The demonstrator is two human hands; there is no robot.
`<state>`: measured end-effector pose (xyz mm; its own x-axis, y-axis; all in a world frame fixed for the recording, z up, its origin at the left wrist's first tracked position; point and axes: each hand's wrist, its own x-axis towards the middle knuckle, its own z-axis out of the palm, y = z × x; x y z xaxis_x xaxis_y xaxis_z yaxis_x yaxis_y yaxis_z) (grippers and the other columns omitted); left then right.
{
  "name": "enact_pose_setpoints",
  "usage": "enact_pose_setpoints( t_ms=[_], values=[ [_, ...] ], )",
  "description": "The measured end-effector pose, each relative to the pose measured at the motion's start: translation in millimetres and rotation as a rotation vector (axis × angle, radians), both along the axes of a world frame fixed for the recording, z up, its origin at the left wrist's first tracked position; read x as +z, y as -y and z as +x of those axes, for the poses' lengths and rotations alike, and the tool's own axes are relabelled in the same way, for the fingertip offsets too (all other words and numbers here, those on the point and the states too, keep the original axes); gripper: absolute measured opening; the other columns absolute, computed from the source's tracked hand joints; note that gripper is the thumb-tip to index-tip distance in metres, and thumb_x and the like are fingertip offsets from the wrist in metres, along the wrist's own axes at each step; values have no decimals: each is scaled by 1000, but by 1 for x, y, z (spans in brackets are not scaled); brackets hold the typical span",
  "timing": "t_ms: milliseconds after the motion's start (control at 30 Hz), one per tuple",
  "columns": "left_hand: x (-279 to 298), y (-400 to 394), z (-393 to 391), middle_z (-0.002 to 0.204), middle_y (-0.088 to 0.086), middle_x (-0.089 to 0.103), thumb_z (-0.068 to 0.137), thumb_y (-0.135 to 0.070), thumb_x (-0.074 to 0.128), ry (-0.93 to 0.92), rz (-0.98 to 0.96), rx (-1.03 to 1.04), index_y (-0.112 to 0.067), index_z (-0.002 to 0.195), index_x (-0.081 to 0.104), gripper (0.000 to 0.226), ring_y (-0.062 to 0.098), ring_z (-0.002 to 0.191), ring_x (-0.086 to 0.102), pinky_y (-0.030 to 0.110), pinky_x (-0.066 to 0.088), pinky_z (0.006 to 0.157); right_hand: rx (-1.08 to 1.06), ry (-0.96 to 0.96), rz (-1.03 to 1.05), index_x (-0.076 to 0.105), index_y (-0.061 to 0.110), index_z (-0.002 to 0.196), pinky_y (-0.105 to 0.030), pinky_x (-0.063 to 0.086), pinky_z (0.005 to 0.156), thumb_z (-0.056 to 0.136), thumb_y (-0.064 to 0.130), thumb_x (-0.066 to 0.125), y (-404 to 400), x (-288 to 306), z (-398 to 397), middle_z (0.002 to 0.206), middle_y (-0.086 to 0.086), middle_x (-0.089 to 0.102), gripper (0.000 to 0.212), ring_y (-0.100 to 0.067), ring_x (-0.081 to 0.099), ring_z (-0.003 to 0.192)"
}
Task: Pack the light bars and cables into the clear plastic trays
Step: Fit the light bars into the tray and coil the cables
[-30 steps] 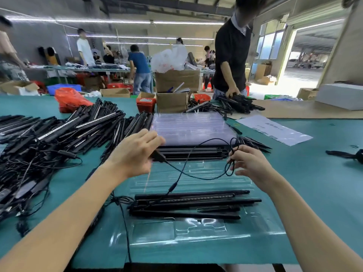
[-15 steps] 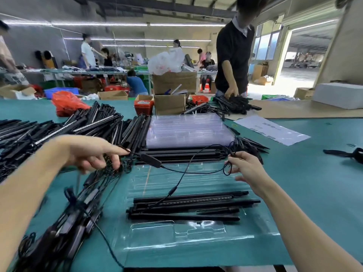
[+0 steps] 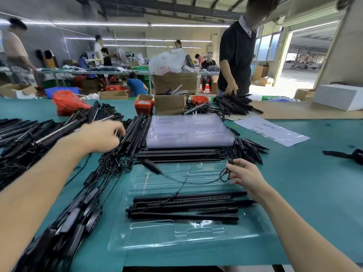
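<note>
Black light bars (image 3: 135, 132) lie just beyond your left hand (image 3: 100, 137) (fingers curled, grasp unclear), long axes pointing away; your right hand (image 3: 245, 176) pinches the coiled cable (image 3: 224, 174).

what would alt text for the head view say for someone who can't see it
A person's right hand pinches a coiled black cable above a clear plastic tray holding black light bars, while the left hand reaches into a pile of bars on a green table.

Bare table (image 3: 314, 193) right; cable pile (image 3: 78, 213) crowds left.
</note>
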<state>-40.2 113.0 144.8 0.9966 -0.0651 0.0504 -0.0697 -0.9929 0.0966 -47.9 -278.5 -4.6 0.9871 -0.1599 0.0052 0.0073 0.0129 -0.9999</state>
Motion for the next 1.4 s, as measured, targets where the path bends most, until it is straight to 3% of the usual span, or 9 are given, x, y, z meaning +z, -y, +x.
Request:
enact_pose_setpoints(
  t_ms=[100,167,300,533,733,900,1167,1300,1400],
  values=[
    [-46,15,-6,139,-1,53,93,-23,51,-123,165,-5,-39,137,46,46,25,129,46,48,30,112,-4,26,43,64,9,92,-19,48,45,92,10,69,1,-6,-1,64,4,68,6,-4,56,51],
    [-74,32,-15,141,-1,51,94,-29,56,-97,12,-179,-37,141,45,49,22,133,40,46,31,114,-23,36,73,64,9,92,-19,48,45,93,10,68,2,-8,-1,70,0,69,3,-4,55,51],
    [-114,68,-35,131,-10,55,94,-34,61,-112,-208,-448,-34,131,56,37,10,126,42,33,34,111,-34,46,121,62,4,99,-19,46,43,99,6,57,2,-11,1,78,-11,66,5,-8,57,51],
    [-132,74,-36,116,-13,58,94,-27,67,156,-255,-419,-32,126,57,34,12,113,48,36,37,104,-87,67,116,62,8,97,-22,47,43,103,7,49,-1,-11,-3,70,-7,71,14,-7,55,51],
    [-119,76,-53,95,-18,65,91,-27,70,438,-527,-548,-23,111,68,20,7,92,57,35,49,87,-119,110,157,60,7,96,-23,45,40,104,8,47,-5,-8,-6,69,-7,68,16,-12,54,52],
    [-117,87,-55,101,-18,63,100,-43,46,529,-340,-511,-27,121,61,30,6,85,61,36,55,60,-139,130,138,60,8,96,-24,46,40,104,8,48,-8,-5,-7,71,-8,66,15,-12,53,51],
    [-98,47,-5,108,-7,59,82,3,53,65,-96,-322,-35,108,63,47,14,101,39,38,35,98,-50,181,77,59,3,104,-27,51,44,102,7,52,-5,7,-10,79,-13,70,8,-19,65,61],
    [-69,46,-2,110,-1,67,84,9,49,717,-58,-124,-28,105,72,49,27,106,53,46,25,95,50,184,38,57,7,102,-27,54,46,102,6,51,-14,14,-12,83,-8,73,6,-22,72,68],
    [-43,58,-20,108,11,65,94,4,48,1283,-205,-358,-19,101,72,34,31,101,54,44,32,89,80,191,-1,57,11,103,-28,55,48,103,8,51,-24,18,-11,86,-4,75,7,-21,74,72]
  ],
)
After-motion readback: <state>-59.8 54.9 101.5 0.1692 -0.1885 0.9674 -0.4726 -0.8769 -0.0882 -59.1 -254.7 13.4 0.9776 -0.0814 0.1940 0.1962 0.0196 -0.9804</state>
